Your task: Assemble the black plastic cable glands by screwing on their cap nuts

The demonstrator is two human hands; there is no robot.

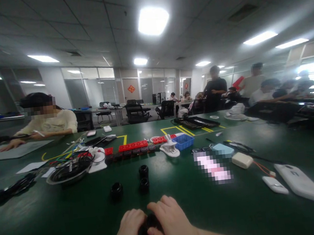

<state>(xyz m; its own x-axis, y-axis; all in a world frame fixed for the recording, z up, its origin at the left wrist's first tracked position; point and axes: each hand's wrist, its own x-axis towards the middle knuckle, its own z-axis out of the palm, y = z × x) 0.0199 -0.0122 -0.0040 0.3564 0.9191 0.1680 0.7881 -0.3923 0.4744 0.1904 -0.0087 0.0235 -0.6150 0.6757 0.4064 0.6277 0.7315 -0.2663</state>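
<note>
At the near edge of the green table (211, 209), my left hand (131, 228) and my right hand (170, 220) are both closed around a black rounded part (152, 222). Fingers cover most of it, so its exact kind is hidden. Farther forward stands a short black ring-shaped piece (117, 191) with an opening in its top. To its right are two more black pieces, a farther one (143, 170) and a nearer one (144, 185), close together. They look much like what I hold.
Red blocks (133, 146), a white clip (171, 147) and a blue bin (184, 140) line the middle. A metal bowl (68, 177) with cables sits left. Right are a beige box (242, 160) and a white power bank (302, 182). Across the table, a person (48, 123) sits at the left.
</note>
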